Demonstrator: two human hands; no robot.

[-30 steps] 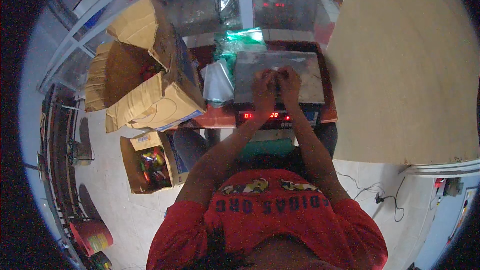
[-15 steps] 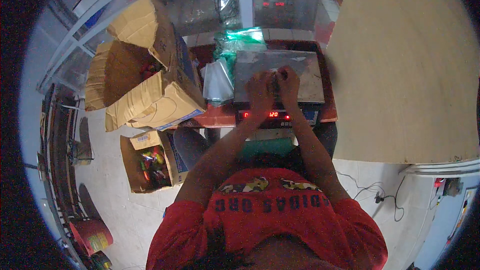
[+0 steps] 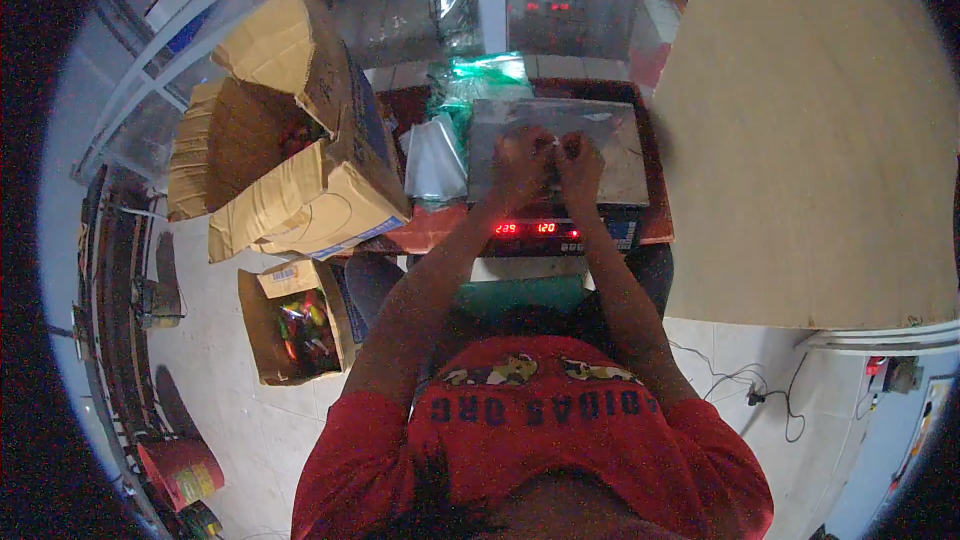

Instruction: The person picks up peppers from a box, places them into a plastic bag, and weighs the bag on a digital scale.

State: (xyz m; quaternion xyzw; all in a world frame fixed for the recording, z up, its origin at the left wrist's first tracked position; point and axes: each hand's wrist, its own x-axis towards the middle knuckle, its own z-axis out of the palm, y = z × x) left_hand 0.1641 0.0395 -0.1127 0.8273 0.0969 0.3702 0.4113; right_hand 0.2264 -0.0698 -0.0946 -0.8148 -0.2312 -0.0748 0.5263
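Both hands are close together over the metal platform of a digital scale [image 3: 622, 140], near its middle. My left hand [image 3: 522, 168] is closed, with its fingertips bunched toward the other hand. Beside it, my right hand [image 3: 581, 170] is closed too, thumb and fingers pinched. A small pale bit shows between the fingertips, but dimness and blur hide what it is. Below my wrists, red digits glow on the scale's display [image 3: 540, 228]. Left of the platform lies a stack of clear plastic bags [image 3: 436, 162].
Green-tinted plastic wrapping [image 3: 485, 75] lies behind the bags on a reddish table [image 3: 655, 230]. A large open cardboard box [image 3: 355, 165] stands at left, above a smaller box [image 3: 262, 335] of colourful items. A tall tan board [image 3: 810, 140] fills the right; cables [image 3: 745, 380] trail across the floor.
My hands have shifted slightly and my left forearm has moved a little left. More of the red digits on the scale's display now show. Both hands stay closed.
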